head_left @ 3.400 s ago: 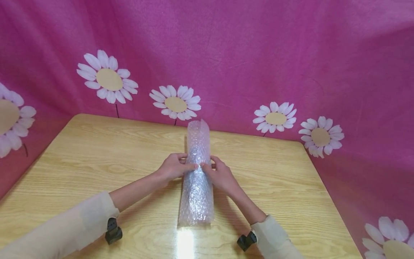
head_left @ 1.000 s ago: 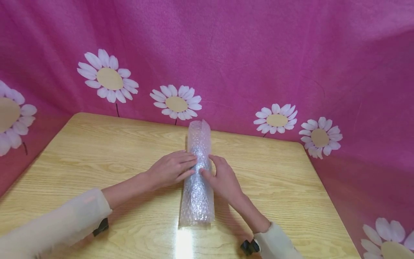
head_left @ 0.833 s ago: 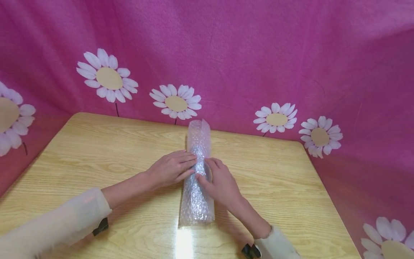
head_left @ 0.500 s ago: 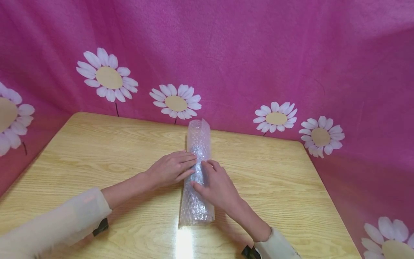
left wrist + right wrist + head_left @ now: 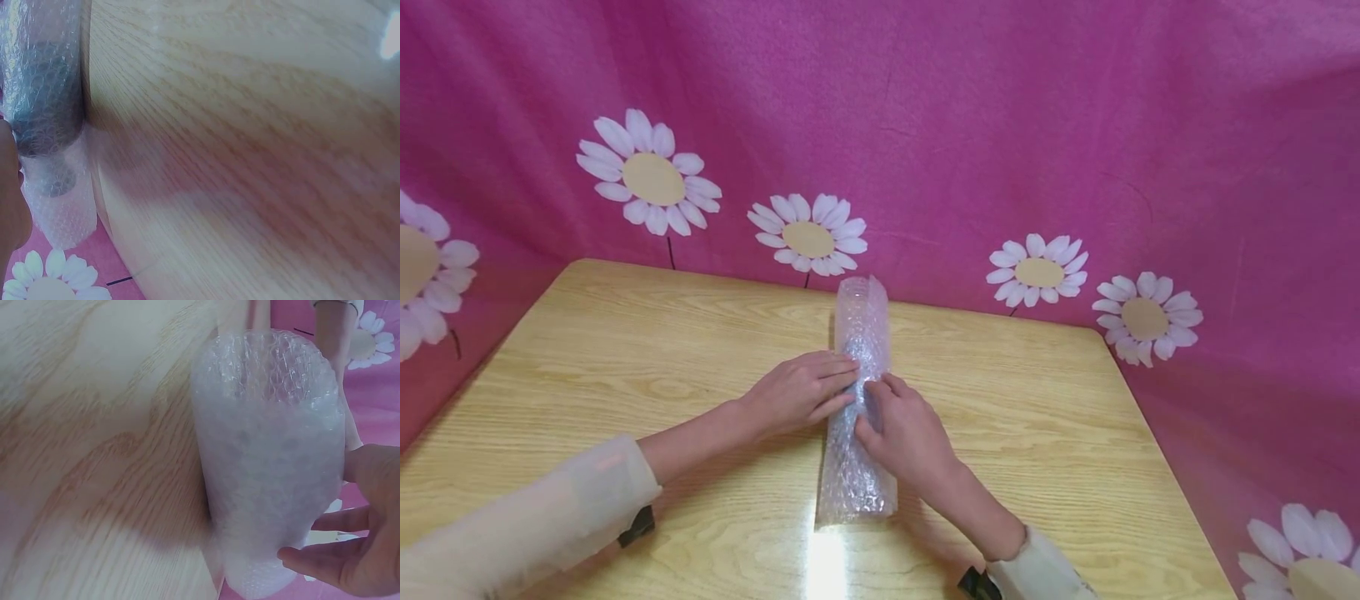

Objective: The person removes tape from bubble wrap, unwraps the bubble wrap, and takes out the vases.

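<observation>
A clear bubble wrap roll [image 5: 857, 475] lies lengthwise in the middle of the wooden table [image 5: 647, 333]. Through its layers the left wrist view shows a dark, bottle-shaped object [image 5: 50, 106], whose exact kind is veiled by the bubbles. My left hand [image 5: 797, 387] rests on the roll's left side with straight fingers, fingertips reaching its top. From the right, my right hand [image 5: 910, 433] touches the roll, its thumb and fingers spread apart on the top and right side. In the right wrist view the roll's near end [image 5: 269, 369] looks hollow.
A pink cloth [image 5: 925, 125] printed with white daisies hangs behind the table and along its sides. Bare wood lies left and right of the roll. Light glares off the table just in front of it.
My left hand went from thumb-on-top to fingers laid on the roll and has since stayed there. The right hand's thumb and fingers slid slightly nearer along the top. The roll stays put.
</observation>
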Demonstrator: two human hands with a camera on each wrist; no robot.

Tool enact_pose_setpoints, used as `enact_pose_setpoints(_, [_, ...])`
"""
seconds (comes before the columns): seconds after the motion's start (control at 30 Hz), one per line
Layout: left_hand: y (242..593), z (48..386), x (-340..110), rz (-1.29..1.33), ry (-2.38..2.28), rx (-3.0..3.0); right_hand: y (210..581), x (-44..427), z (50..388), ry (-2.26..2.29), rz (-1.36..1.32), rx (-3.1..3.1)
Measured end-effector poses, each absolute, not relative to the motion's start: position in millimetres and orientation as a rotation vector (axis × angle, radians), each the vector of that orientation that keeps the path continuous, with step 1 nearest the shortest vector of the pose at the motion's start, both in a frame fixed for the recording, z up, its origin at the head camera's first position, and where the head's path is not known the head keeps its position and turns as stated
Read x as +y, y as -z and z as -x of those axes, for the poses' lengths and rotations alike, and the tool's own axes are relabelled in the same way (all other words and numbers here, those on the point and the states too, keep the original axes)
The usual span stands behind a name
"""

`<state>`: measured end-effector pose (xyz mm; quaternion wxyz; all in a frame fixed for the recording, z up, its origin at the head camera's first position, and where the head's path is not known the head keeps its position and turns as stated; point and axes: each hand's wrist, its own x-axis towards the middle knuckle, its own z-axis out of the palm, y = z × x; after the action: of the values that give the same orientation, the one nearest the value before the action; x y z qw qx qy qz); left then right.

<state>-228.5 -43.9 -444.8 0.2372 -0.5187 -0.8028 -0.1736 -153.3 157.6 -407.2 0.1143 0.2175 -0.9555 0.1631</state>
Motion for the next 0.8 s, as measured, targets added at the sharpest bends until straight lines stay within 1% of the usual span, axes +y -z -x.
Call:
enact_pose_setpoints(0.27, [443.1, 229.0, -45.5, 1.426, 0.499, -2.226, 405.6, 152.3, 157.6, -0.332, -0.739, -2.645])
enact_pose_setpoints(0.5, [443.4, 229.5, -46.4, 1.428, 0.505, -2.277, 406.0, 152.3, 160.7, -0.254, -0.724, -2.615])
enact_pose_setpoints(0.8, [441.9, 229.7, -47.4, 1.427, 0.525, -2.298, 404.3, 153.0, 164.1, -0.278, -0.742, -2.629])
